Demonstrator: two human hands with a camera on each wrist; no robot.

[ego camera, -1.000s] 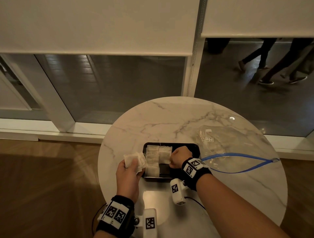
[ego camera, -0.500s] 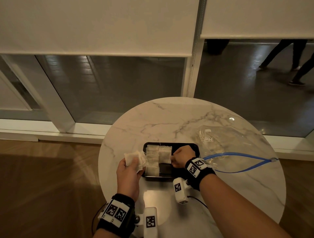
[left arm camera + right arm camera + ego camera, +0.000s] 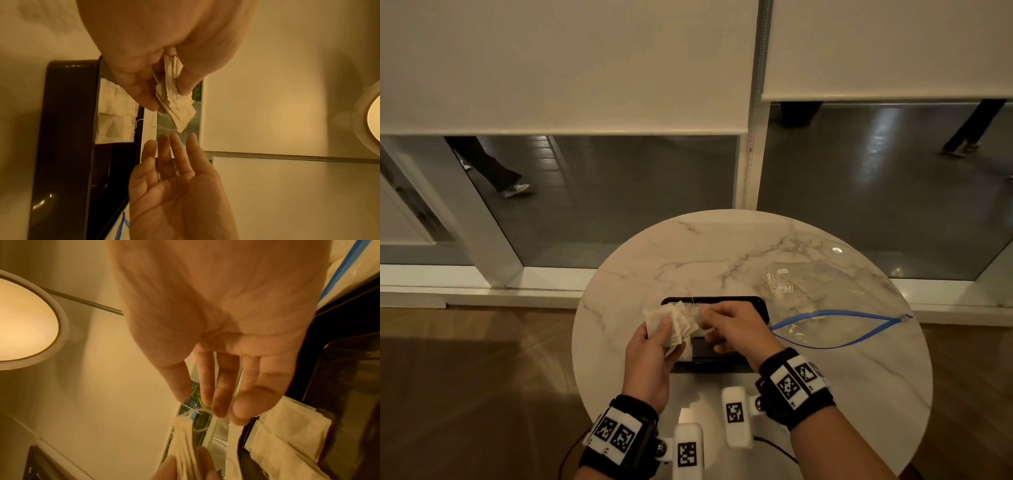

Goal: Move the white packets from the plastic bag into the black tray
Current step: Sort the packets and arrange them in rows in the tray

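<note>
My left hand [image 3: 666, 330] pinches a small fanned stack of white packets [image 3: 675, 320] over the left end of the black tray [image 3: 758, 306]. In the left wrist view the stack [image 3: 174, 100] sits between thumb and fingers, thin strings hanging from it. My right hand [image 3: 709, 315] hovers just right of the stack with straight fingers [image 3: 173, 146] and holds nothing; its fingertips [image 3: 218, 402] are close to the strings. Several white packets [image 3: 115, 113] lie flat in the tray [image 3: 68, 129], also seen as packets [image 3: 287, 434]. The clear plastic bag [image 3: 822, 291] with a blue zip lies right of the tray.
The tray and bag sit on a round marble table [image 3: 688, 260] by a glass wall. Wooden floor [image 3: 465, 394] lies left of it. Behind the glass, a passer-by's legs [image 3: 493, 168] are visible. White wrist-camera housings [image 3: 736, 416] hang over the table's near edge.
My right hand has lifted out of the tray and moved left to the stack. My left hand has carried the stack rightward over the tray's left end.
</note>
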